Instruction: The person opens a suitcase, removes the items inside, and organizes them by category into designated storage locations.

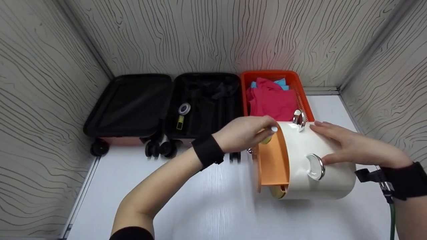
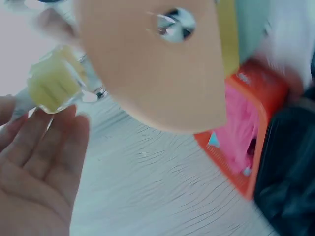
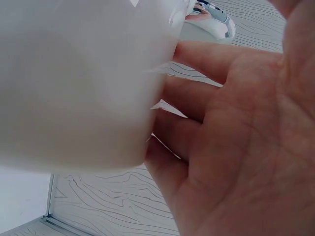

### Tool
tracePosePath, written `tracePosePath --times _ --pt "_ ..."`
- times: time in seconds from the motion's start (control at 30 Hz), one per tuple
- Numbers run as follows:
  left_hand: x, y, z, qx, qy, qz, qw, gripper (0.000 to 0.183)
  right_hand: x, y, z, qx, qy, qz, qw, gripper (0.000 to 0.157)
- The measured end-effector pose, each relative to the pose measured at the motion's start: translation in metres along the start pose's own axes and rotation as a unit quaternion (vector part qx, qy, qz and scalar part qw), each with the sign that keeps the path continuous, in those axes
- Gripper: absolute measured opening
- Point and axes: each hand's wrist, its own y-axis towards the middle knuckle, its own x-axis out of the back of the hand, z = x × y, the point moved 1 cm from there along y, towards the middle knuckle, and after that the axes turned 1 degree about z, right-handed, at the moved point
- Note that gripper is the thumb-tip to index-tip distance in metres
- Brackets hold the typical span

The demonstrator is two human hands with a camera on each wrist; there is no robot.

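Observation:
My left hand (image 1: 245, 133) pinches a small clear bottle of yellow liquid (image 2: 54, 83) between thumb and fingers, over the pulled-out orange drawer (image 1: 274, 160). The drawer belongs to a glossy white rounded box (image 1: 315, 166) with chrome-trimmed handles. Its peach front panel with a silver knob (image 2: 176, 24) fills the upper part of the left wrist view. My right hand (image 1: 355, 146) rests on the box's top with spread fingers, the thumb by one chrome handle (image 1: 320, 166). In the right wrist view the fingertips are hidden behind the white box.
Behind the box stands an orange-red basket (image 1: 304, 100) with pink and blue cloth. To its left lies an open suitcase (image 1: 128, 103) with black lining and wheels; one half holds a round white-rimmed item (image 1: 184, 109) and a yellow-and-black item (image 1: 180, 122). Wood-grain walls enclose the white table.

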Motion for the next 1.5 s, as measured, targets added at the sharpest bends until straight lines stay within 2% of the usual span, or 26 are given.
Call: tracePosePath --times 0.07,0.13,0.2,0.3,0.4,0.43,0.53,0.67,0.87,1.07,1.17,1.3,1.4,1.5 --pt "-0.006 0.005 -0.007 -0.030 0.074 0.052 0.9954 0.026 0.000 0.000 0.000 -0.001 0.009 0.001 1.000 0.101" --pt "-0.012 0.009 -0.014 -0.049 0.146 0.102 0.9828 0.026 0.000 0.000 0.000 -0.001 0.018 0.002 1.000 0.101" --pt "-0.018 0.013 -0.020 -0.065 0.222 0.146 0.9619 0.031 0.000 0.000 0.000 0.000 0.023 0.002 1.000 0.102" --pt "-0.026 0.017 -0.028 -0.089 0.316 0.195 0.9242 0.037 0.000 0.000 0.000 0.002 0.022 0.000 1.000 0.102" --pt "-0.034 0.020 -0.034 -0.107 0.364 0.222 0.8983 0.033 0.000 0.000 0.001 0.002 0.015 -0.001 1.000 0.102" --pt "-0.036 0.021 -0.034 -0.110 0.371 0.228 0.8936 0.031 0.000 0.000 0.001 0.002 0.014 -0.001 1.000 0.102" --pt "-0.041 0.022 -0.036 -0.101 0.373 0.246 0.8888 0.022 0.001 0.000 0.002 0.001 0.012 0.000 1.000 0.102" --pt "-0.045 0.026 -0.039 -0.072 0.367 0.251 0.8927 0.017 0.001 0.000 0.002 0.002 0.013 -0.002 1.000 0.102" --pt "-0.055 0.031 -0.043 -0.044 0.373 0.249 0.8927 0.022 0.000 0.001 0.001 0.002 0.021 -0.002 1.000 0.100" --pt "-0.062 0.031 -0.041 -0.044 0.357 0.230 0.9042 0.023 0.000 0.000 0.001 0.002 0.018 -0.004 1.000 0.100" --pt "-0.059 0.028 -0.038 -0.052 0.317 0.230 0.9185 0.019 -0.001 -0.001 0.000 0.003 0.013 -0.007 1.000 0.102" --pt "-0.046 0.022 -0.032 -0.061 0.209 0.218 0.9514 0.020 -0.003 -0.001 -0.001 0.009 0.010 -0.012 1.000 0.102" --pt "-0.029 0.011 -0.027 -0.057 0.151 0.159 0.9739 0.026 -0.004 -0.002 -0.003 0.010 0.010 -0.015 1.000 0.102" --pt "-0.015 -0.003 -0.017 -0.033 0.134 0.066 0.9883 0.033 -0.005 -0.005 -0.005 0.009 0.005 -0.018 1.000 0.101"
